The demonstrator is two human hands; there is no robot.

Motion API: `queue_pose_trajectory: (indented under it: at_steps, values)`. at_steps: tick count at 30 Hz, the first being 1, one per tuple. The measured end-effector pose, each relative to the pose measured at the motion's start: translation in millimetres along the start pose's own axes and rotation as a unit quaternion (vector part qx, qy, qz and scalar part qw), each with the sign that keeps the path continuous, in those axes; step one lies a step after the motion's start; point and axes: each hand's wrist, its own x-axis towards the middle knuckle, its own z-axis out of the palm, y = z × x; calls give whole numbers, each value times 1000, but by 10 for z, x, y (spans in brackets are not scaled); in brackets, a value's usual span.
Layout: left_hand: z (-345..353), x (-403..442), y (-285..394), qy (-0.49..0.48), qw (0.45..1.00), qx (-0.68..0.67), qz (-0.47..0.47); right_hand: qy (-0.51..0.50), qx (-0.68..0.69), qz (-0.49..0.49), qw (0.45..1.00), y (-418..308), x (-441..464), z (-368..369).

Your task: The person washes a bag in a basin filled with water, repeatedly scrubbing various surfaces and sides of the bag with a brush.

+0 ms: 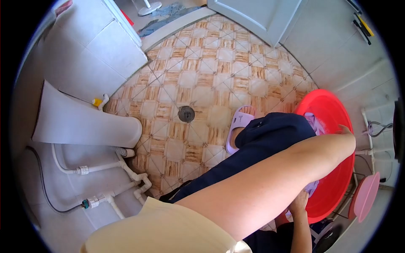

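Observation:
A red tub stands at the right with light purple cloth in it. My left arm reaches across to the tub, and my left hand is over its inside near the right rim. A digit sticks out there and nothing shows in its grasp; the rest of the hand is foreshortened. Lower down, my right hand is at the near rim, its fingers closed on the purple cloth. My navy-trousered leg lies beside the tub, the foot in a purple slipper.
A floor drain sits in the patterned tiles. The white pedestal and pipes are at the left, with a doorway and white door at the top. A pink basin leans against a rack on the right.

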Motion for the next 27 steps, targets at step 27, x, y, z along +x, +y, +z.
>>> queue_pose_trajectory:
  at_steps: [27]
  values:
    - [365, -481, -439, 63, 991, -70, 92, 46, -16, 3, 999, -129, 23, -20]
